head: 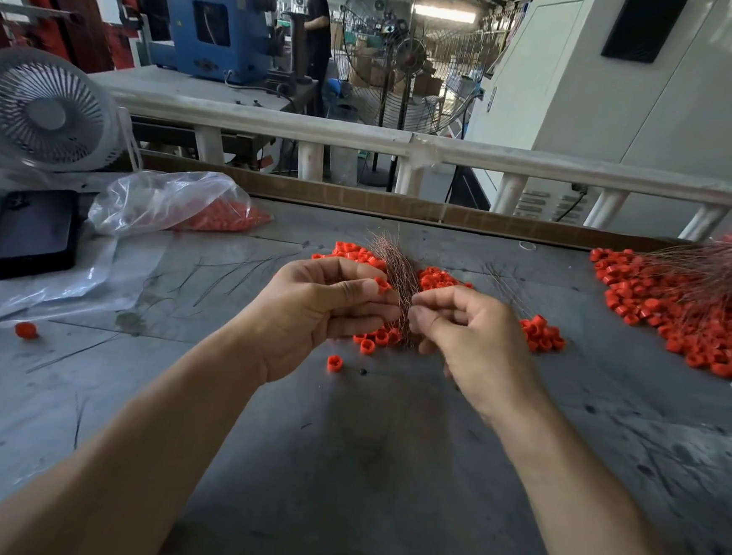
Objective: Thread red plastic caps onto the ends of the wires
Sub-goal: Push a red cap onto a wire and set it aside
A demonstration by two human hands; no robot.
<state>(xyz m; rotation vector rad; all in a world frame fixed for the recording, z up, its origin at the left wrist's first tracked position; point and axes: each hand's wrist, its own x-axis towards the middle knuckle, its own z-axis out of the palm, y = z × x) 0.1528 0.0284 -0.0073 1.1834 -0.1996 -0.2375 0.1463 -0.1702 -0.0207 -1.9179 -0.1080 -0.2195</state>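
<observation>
While left hand (pixel 314 304) pinches a small red plastic cap (pixel 382 284), right hand (pixel 465 333) fingers grasp thin copper-coloured wire bundle (pixel 399 275), above grey tabletop (pixel 342 450).

Both forearms are bare from the frame's lower edge up to the wrists — no sleeve, glove, watch or ring shows. The left hand (pixel 317 313) and right hand (pixel 469 338) have short, unpainted nails — trimmed close at the fingertips.

Caps (pixel 680 319) right of hands (pixel 396 319), bag (pixel 173 203) left
</observation>
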